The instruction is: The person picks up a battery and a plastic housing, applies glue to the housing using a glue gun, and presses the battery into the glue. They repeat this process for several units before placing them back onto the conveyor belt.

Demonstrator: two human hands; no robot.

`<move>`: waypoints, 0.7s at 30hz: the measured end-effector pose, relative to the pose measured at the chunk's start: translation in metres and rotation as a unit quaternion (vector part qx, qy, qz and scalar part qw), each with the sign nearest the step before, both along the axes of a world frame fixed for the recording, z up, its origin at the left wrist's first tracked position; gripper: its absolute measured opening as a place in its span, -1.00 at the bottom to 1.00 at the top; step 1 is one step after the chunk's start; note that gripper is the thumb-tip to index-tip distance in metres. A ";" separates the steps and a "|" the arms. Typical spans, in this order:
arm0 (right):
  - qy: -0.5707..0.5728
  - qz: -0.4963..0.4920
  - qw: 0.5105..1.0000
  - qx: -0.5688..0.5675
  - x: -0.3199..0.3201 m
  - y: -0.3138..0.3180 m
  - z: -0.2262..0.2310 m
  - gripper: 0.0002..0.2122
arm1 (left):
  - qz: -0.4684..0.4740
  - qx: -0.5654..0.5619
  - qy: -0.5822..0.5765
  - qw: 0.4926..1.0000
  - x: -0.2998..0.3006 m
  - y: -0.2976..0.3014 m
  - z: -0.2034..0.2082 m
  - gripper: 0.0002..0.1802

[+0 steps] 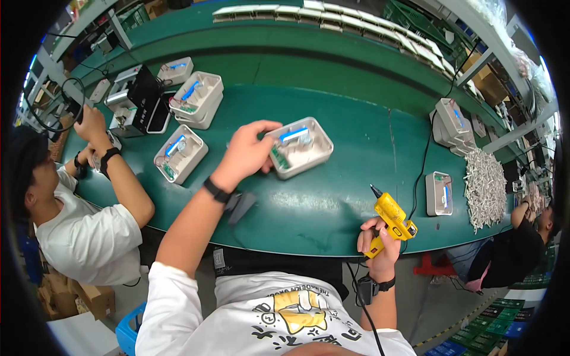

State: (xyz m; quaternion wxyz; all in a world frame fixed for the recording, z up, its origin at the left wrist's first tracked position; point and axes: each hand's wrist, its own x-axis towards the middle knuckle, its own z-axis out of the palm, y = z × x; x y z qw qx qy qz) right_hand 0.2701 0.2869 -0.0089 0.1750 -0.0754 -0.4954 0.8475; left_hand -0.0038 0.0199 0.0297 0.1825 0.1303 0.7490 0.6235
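An open white box (309, 155) is held at its left side by the left hand (250, 148), which is partly closed, with the thumb over the rim. Inside it a blue cylinder (293, 135) is seen. The box is placed around the middle of the green counter (332, 204); whether it is lifted cannot be told. A yellow glue gun (392, 213) is gripped by its handle in the right hand (380, 242), fingers curled round, at the counter's front edge, its nozzle pointed toward the back edge. Stacked boxes (199, 98) are set toward the back left corner; a heap of pale pieces (484, 188) is piled near the right end.
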 end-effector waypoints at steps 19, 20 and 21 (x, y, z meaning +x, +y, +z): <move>0.013 0.045 0.999 0.013 -0.006 0.005 -0.002 -0.80 | 0.299 -0.488 0.231 0.787 -0.052 -0.105 0.050 0.10; 0.005 0.036 0.999 0.016 -0.005 0.005 -0.002 -0.78 | 0.250 -0.444 0.289 0.811 -0.038 -0.100 0.055 0.09; -0.002 0.026 1.000 0.015 -0.005 0.006 -0.004 -0.78 | 0.201 -0.392 0.345 0.829 -0.018 -0.095 0.060 0.08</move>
